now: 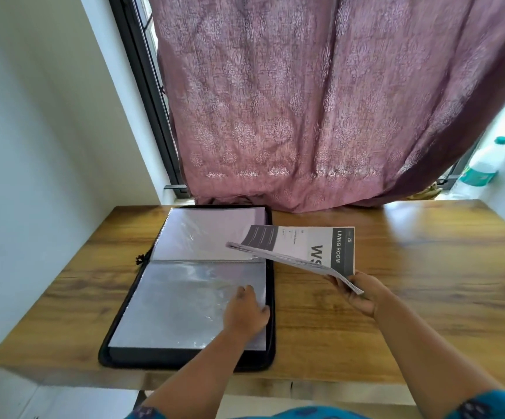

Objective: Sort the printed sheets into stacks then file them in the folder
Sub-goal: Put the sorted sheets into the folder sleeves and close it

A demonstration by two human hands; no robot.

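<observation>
A black zip folder (124,355) lies open on the left half of the wooden table (411,282), its clear plastic sleeves (178,303) facing up. My left hand (245,313) rests on the near sleeve by its right edge, fingers laid over the plastic. My right hand (363,294) pinches the near corner of a stack of printed sheets (302,246) and holds it tilted above the table, just right of the folder. The top sheet reads "LIVING ROOM" on a dark band. The stack's far end overlaps the folder's right edge.
A mauve patterned curtain (321,101) hangs over the window behind the table and brushes its back edge. A white bottle with a green cap (484,161) stands on the sill at the right. A white wall closes off the left side.
</observation>
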